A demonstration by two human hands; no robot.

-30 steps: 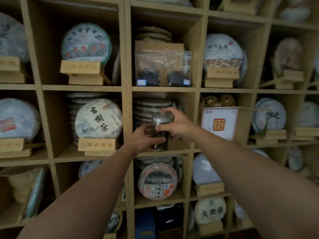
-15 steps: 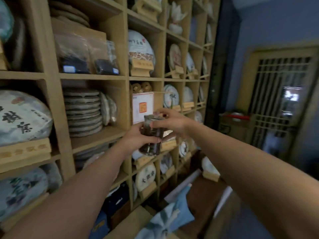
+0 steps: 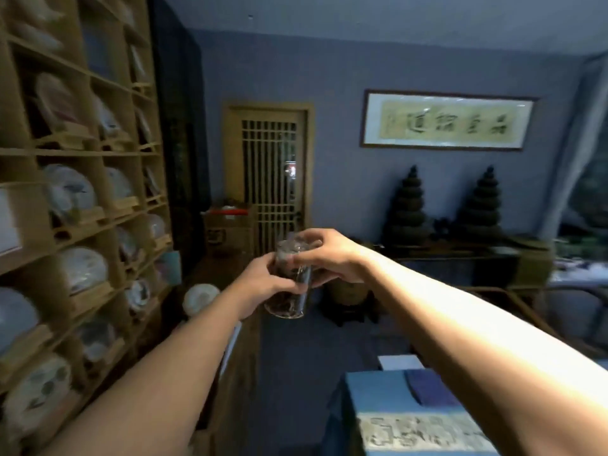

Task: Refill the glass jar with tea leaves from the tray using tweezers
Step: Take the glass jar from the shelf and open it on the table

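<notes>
A clear glass jar [image 3: 292, 301] with dark tea leaves in its lower part hangs in the air in front of me, held in both hands. My left hand [image 3: 263, 281] wraps the jar's side from the left. My right hand [image 3: 332, 258] grips the jar's top, its fingers over the lid. No tray and no tweezers are in view.
Wooden shelves [image 3: 82, 225] with wrapped tea cakes run along the left. A slatted wooden door [image 3: 268, 179] stands ahead. A table with a blue cloth [image 3: 404, 419] is at the lower right. A low dark sideboard [image 3: 460, 258] with ornaments lines the far wall.
The jar has come off the shelf and travelled with both hands as my view swung right, from the shelves to the room. The grip on it is unchanged.
</notes>
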